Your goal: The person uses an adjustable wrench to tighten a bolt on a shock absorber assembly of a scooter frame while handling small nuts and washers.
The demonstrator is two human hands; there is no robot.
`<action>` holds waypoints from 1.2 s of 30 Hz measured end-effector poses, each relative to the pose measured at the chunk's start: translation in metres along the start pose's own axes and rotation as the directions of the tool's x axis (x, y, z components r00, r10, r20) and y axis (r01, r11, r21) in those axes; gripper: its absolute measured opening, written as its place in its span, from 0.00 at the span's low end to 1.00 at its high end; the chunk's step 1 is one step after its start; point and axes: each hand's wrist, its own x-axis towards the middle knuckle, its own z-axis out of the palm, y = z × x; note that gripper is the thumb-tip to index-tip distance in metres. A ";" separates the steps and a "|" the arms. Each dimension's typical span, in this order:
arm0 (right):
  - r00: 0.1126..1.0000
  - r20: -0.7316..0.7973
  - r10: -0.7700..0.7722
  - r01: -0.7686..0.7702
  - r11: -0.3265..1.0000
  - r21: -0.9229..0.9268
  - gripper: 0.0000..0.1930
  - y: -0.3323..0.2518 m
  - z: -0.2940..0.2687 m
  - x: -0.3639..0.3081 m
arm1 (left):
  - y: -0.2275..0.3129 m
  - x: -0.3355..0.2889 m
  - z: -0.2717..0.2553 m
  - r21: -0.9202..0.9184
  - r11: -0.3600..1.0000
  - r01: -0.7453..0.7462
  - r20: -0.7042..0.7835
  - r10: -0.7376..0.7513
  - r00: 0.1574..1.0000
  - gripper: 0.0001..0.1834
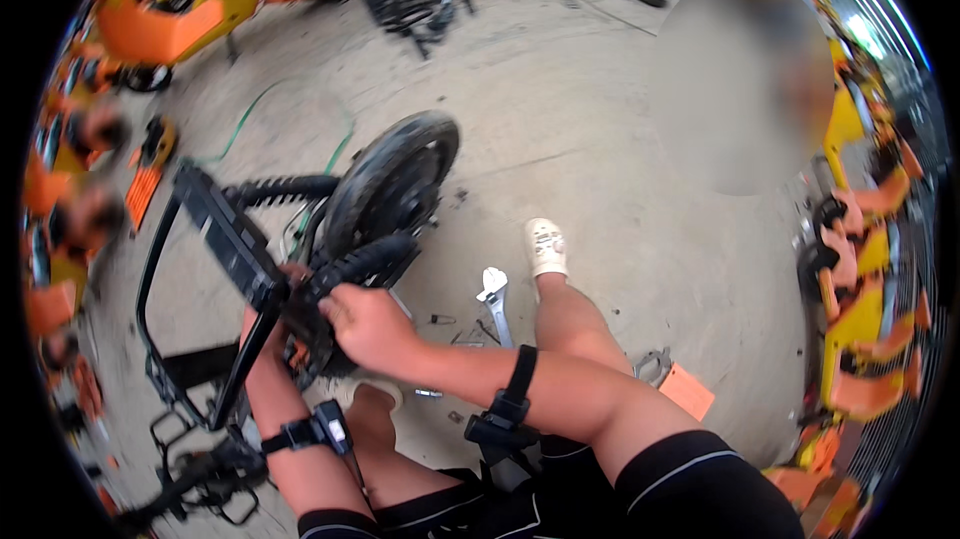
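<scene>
Black frame [228,239], tilted (wheel [398,187] between coil shocks [285,190]).

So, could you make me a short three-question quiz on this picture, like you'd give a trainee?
1. True or false: the adjustable wrench lies on the floor.
2. Which is nearest the right hand?
A) the adjustable wrench
B) the black wheel
C) the orange panel
3. What colour is the right shoe?

Key: 1. True. 2. B. 3. Cream.
</scene>
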 end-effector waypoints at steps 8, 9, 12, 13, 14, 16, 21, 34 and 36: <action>0.944 0.200 0.263 -0.312 0.909 0.276 0.12 -0.006 0.007 0.000 | -0.006 0.006 -0.002 -0.204 0.976 -0.072 0.191 0.111 0.975 0.19; 0.942 0.193 0.273 -0.320 0.904 0.283 0.12 -0.005 0.005 0.002 | -0.008 0.010 0.001 -0.215 0.974 -0.069 0.221 0.117 0.968 0.19; 0.936 0.199 0.289 -0.338 0.896 0.289 0.13 -0.005 0.006 0.002 | -0.012 0.010 0.004 -0.252 0.962 -0.100 0.204 0.154 0.967 0.19; 0.928 0.213 0.305 -0.361 0.878 0.313 0.13 -0.007 0.004 0.003 | -0.010 0.009 0.003 -0.263 0.962 -0.080 0.215 0.139 0.967 0.18; 0.931 0.213 0.296 -0.349 0.891 0.289 0.13 -0.007 0.003 0.002 | -0.008 0.008 0.003 -0.272 0.960 -0.059 0.228 0.124 0.966 0.18; 0.937 0.223 0.269 -0.322 0.913 0.251 0.14 -0.008 0.005 0.002 | 0.009 -0.005 0.002 -0.153 0.988 -0.024 0.171 0.050 0.984 0.19; 0.979 0.102 0.177 -0.192 0.967 0.170 0.13 0.006 0.003 0.004 | 0.020 -0.003 0.010 -0.018 0.999 -0.046 0.187 0.048 0.981 0.16; 0.952 0.172 0.255 -0.286 0.938 0.194 0.11 -0.002 0.001 0.005 | -0.003 0.012 -0.001 -0.062 0.994 -0.084 0.146 0.093 0.985 0.15; 0.929 0.209 0.304 -0.352 0.900 0.256 0.11 -0.004 0.001 0.004 | 0.002 0.008 0.006 -0.090 0.985 -0.145 0.166 0.158 0.973 0.19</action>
